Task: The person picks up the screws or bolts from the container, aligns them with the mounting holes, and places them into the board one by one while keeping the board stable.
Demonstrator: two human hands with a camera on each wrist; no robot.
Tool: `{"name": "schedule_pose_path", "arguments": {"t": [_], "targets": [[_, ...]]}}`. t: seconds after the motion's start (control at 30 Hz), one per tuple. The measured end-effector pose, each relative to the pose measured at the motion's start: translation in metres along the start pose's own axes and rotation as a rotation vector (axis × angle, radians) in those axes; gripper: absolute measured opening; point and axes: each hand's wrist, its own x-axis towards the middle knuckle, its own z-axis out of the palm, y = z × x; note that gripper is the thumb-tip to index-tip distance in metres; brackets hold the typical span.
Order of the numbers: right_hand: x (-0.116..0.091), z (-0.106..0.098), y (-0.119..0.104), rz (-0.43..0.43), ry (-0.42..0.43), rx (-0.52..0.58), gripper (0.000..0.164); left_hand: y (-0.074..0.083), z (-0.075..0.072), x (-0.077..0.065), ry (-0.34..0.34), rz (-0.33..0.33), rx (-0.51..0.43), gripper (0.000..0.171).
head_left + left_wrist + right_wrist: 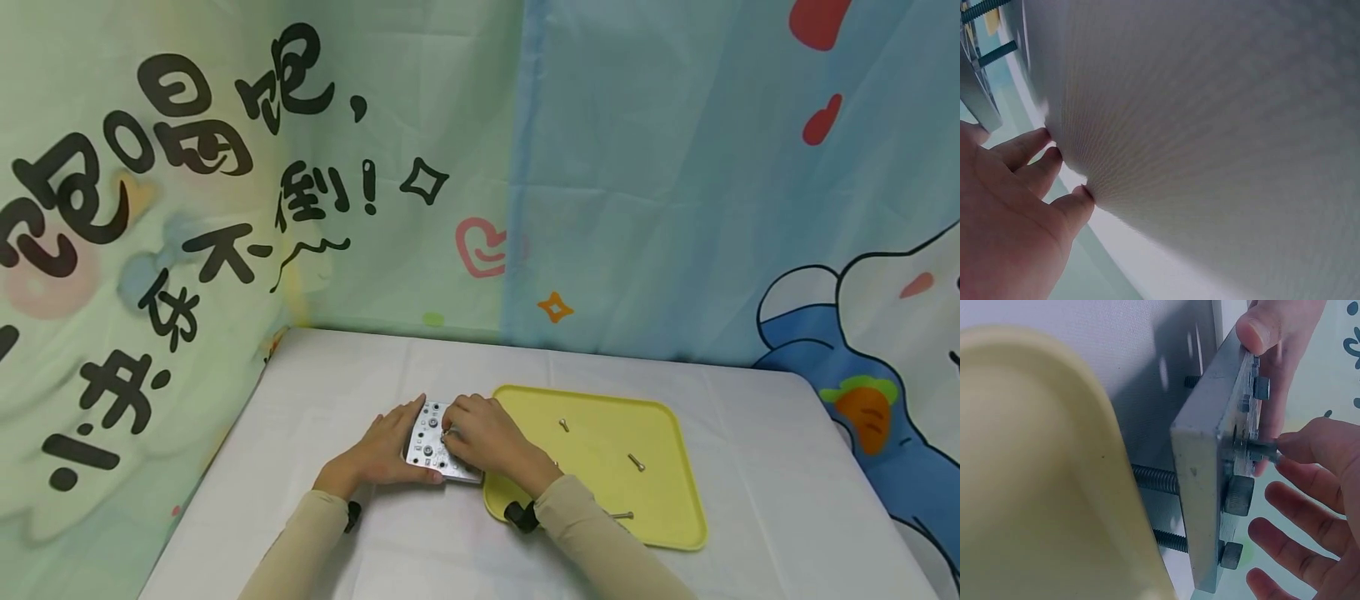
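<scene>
A silver metal plate with holes stands raised above the white cloth on bolts, whose threaded ends poke out below it. My left hand holds the plate at its left side, thumb along the near edge. In the left wrist view, other fingertips of that hand press the cloth. Over the plate, my right hand pinches a small bolt between thumb and index finger, its end right at a hole. Socket-head bolts sit in other holes.
A yellow tray lies right of the plate, its rim beside the plate's corner and under my right wrist. Several loose bolts lie in it, one bolt toward the right. Printed cloth walls stand behind the white table.
</scene>
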Motion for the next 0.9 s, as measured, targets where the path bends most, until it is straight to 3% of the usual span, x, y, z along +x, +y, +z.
{"name": "schedule_pose_path", "arguments": {"t": [0.37,0.57,0.9], "targets": [[-0.016,-0.018,0.007,0.025,0.035,0.015,0.005,0.002,0.000,0.000,-0.001,-0.012,-0.006,0.128],[-0.040,-0.030,0.028,0.040,0.101,0.013,0.005,0.003,0.001,0.001,0.004,-0.027,-0.010,0.129],[-0.091,-0.044,0.065,0.148,0.100,0.001,0.011,0.002,0.002,0.000,0.001,-0.043,-0.011,0.130]]}}
